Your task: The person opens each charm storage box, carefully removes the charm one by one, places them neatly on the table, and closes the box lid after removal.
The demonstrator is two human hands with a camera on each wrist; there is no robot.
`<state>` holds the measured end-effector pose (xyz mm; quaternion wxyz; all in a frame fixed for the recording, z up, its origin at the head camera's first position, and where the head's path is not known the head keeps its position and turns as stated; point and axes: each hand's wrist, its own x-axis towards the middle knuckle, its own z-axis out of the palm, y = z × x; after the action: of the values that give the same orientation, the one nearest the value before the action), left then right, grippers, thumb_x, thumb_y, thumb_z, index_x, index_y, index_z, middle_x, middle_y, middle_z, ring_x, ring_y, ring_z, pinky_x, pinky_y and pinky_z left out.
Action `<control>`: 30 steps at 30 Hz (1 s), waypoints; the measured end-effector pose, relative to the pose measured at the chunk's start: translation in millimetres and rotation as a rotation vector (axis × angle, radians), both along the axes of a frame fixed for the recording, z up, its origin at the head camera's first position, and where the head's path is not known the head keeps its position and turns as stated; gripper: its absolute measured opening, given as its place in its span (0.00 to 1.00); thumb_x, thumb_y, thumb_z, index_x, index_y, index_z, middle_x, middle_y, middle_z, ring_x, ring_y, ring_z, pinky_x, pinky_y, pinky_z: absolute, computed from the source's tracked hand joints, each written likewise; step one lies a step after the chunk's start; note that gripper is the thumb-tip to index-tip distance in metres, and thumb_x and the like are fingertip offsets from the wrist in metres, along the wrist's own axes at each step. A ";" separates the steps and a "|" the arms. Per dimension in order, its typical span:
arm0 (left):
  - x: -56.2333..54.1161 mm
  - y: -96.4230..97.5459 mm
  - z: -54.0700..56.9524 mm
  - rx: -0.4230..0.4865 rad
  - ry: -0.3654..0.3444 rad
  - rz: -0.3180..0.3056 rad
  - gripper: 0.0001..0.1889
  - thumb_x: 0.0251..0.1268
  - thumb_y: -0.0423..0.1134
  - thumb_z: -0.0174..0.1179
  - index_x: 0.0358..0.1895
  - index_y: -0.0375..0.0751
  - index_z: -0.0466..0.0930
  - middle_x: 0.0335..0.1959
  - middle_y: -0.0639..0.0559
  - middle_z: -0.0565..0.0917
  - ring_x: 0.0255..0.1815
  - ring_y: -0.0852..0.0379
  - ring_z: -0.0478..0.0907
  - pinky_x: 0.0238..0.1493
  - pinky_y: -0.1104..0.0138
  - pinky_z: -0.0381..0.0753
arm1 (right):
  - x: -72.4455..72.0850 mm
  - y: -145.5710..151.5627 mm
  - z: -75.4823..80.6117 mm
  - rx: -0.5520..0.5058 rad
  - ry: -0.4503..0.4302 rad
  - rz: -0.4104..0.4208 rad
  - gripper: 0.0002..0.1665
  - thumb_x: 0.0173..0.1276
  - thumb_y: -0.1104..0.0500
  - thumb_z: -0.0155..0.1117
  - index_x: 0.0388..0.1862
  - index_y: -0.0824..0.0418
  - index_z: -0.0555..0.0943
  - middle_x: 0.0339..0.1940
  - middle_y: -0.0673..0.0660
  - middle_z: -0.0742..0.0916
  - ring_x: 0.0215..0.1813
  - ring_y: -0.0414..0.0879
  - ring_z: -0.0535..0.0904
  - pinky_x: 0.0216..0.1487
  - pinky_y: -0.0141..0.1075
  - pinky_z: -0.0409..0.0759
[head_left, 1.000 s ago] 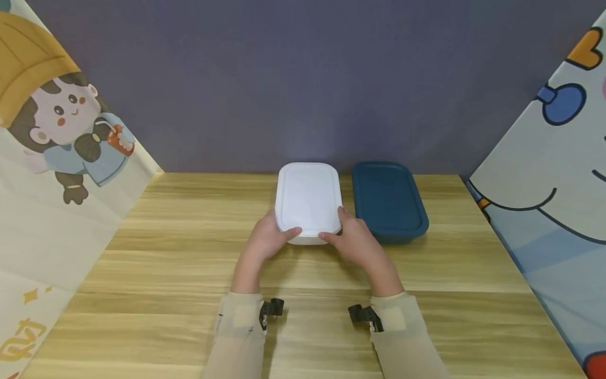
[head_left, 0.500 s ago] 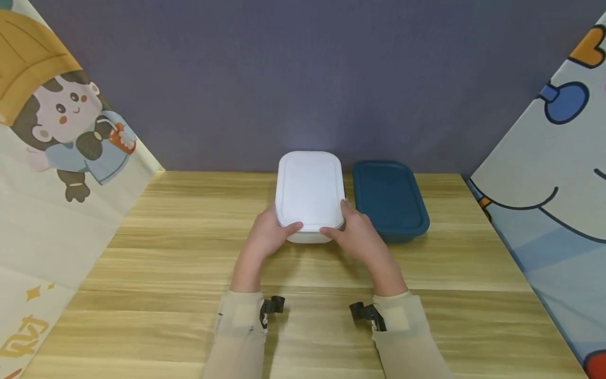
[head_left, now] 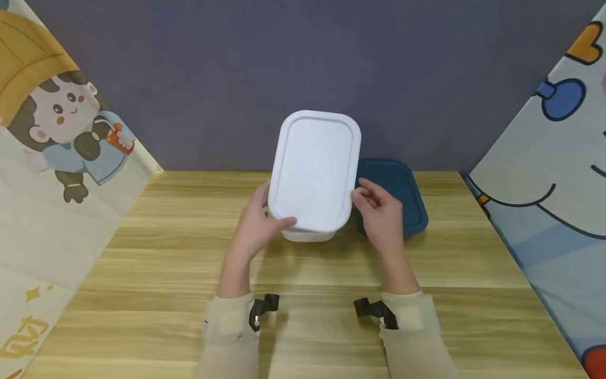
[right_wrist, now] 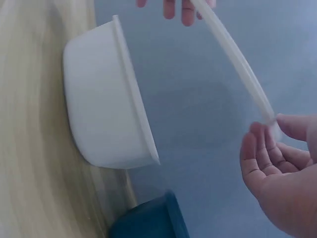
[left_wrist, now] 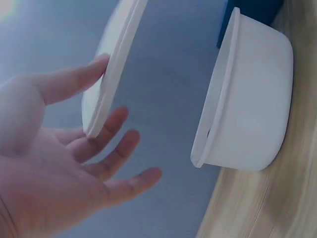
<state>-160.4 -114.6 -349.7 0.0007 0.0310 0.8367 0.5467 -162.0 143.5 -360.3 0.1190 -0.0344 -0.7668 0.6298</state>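
A white rectangular lid (head_left: 314,168) is held up in the air, apart from the white food container (left_wrist: 257,89) below it. My left hand (head_left: 258,223) pinches the lid's near left corner, thumb on top and index finger underneath, the other fingers spread. At the right edge of the lid, my right hand (head_left: 383,216) pinches the rim between thumb and curled fingers. In the head view the lid covers most of the container, and only its near wall shows. Both wrist views show the container upright on the table with its top uncovered; its inside is hidden.
Right of the white container stands a dark blue container (head_left: 414,210) with its lid on, partly behind my right hand. A grey-blue wall (head_left: 213,95) rises at the back edge of the wooden table (head_left: 156,263). Printed cartoon panels (head_left: 71,131) flank both sides.
The white lid has come off the container and risen toward me, turning slightly clockwise. My right hand has moved right and up with the lid's edge; my left hand has shifted slightly left.
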 end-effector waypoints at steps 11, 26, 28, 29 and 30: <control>6.0 3.9 7.8 0.027 0.216 0.132 0.12 0.77 0.40 0.67 0.55 0.38 0.88 0.49 0.43 0.88 0.54 0.50 0.85 0.54 0.61 0.88 | 13.4 14.2 18.1 0.103 0.096 -0.095 0.22 0.76 0.52 0.72 0.65 0.54 0.88 0.49 0.46 0.87 0.48 0.36 0.81 0.46 0.20 0.81; 23.6 -3.9 29.8 0.406 0.182 0.073 0.18 0.82 0.35 0.59 0.69 0.42 0.83 0.62 0.39 0.86 0.53 0.60 0.88 0.52 0.69 0.89 | 40.4 19.2 39.6 -0.060 0.466 0.088 0.15 0.79 0.70 0.61 0.58 0.70 0.88 0.37 0.41 0.93 0.34 0.37 0.85 0.38 0.25 0.83; 24.9 -7.5 29.1 0.391 0.188 0.064 0.19 0.80 0.33 0.60 0.70 0.42 0.82 0.64 0.39 0.86 0.53 0.60 0.88 0.51 0.69 0.90 | 40.4 19.4 37.5 -0.086 0.499 0.134 0.15 0.78 0.71 0.61 0.58 0.72 0.88 0.35 0.44 0.92 0.28 0.40 0.80 0.32 0.27 0.80; 25.9 -9.3 28.7 0.387 0.191 0.062 0.20 0.79 0.32 0.61 0.70 0.43 0.82 0.65 0.39 0.86 0.54 0.61 0.88 0.50 0.69 0.90 | 40.2 19.1 36.4 -0.103 0.517 0.163 0.16 0.77 0.72 0.61 0.59 0.72 0.87 0.35 0.46 0.92 0.26 0.41 0.78 0.31 0.29 0.78; 26.5 -11.4 27.9 0.384 0.195 0.064 0.20 0.79 0.31 0.61 0.70 0.42 0.82 0.65 0.39 0.86 0.53 0.61 0.88 0.49 0.69 0.90 | 40.2 18.5 35.6 -0.117 0.521 0.186 0.17 0.77 0.73 0.61 0.60 0.73 0.86 0.37 0.46 0.93 0.26 0.41 0.78 0.30 0.29 0.78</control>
<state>-133.9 -126.0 -321.8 -0.1032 0.0568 0.7139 0.6902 -121.8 162.0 -324.7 0.2515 0.1923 -0.6727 0.6687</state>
